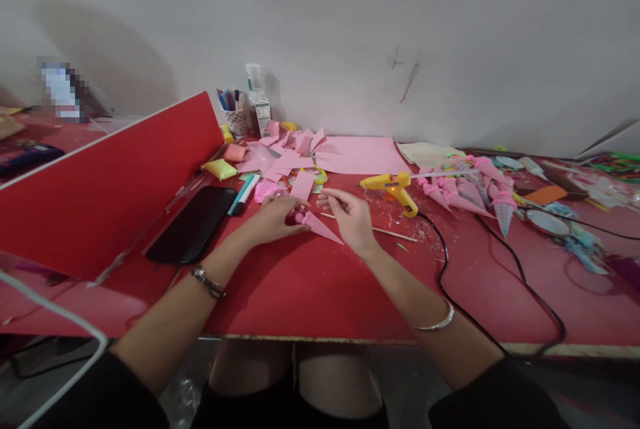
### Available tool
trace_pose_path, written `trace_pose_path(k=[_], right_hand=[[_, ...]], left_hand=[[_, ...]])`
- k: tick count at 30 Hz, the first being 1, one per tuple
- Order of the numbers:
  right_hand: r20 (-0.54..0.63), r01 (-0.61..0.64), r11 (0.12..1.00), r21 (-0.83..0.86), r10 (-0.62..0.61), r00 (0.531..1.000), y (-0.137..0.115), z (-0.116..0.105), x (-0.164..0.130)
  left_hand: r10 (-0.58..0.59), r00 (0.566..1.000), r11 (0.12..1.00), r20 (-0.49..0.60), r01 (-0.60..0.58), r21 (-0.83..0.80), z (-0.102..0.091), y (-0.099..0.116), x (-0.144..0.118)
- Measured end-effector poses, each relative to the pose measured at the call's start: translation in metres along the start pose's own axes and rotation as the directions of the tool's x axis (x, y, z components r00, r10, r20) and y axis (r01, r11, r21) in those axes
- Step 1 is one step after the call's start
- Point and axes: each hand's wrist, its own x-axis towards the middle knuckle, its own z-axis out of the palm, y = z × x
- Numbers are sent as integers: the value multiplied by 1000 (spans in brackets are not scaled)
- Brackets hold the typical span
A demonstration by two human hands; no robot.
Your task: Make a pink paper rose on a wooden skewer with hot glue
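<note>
The left hand (274, 218) lies palm down on the red table (310, 289), its fingers pinched on the wide end of a pink paper cone (320, 226); the right hand (350, 216) hovers just beside the cone's tip, fingers loosely curled, holding nothing; a yellow glue gun (393, 187) rests nearby.

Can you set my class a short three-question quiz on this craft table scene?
1. True or false: the glue gun lies to the right of both hands.
2. Which hand holds the pink cone at its wide end? A. left hand B. right hand
3. Fill in: the phone lies flat on the red ____.

Key: 1. true. 2. A; the right hand is at the cone's side. 3. table.
</note>
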Motion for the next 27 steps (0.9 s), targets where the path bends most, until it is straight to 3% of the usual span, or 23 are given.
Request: trace_pose_path(k=[8,14,19,23,27], right_hand=[[37,-54,995,89,50,998,-2,0,0],[49,128,983,-129,-122,991,-8,-1,-3],[169,274,912,-306,-231,958,-10,-3,-3],[233,389,853,-349,-323,917,-7,-3,-2],[232,406,832,-378,-340,911,-4,-2,-1]], left_hand=[[96,989,979,-115,-115,-170,1,-5,3],[110,986,967,-129,-136,-214,4,-7,3],[120,982,956,-145,-154,-249,5,-9,3],[133,976,938,-170,-180,-297,6,-10,3],[153,970,929,-189,-206,-307,7,-10,3]])
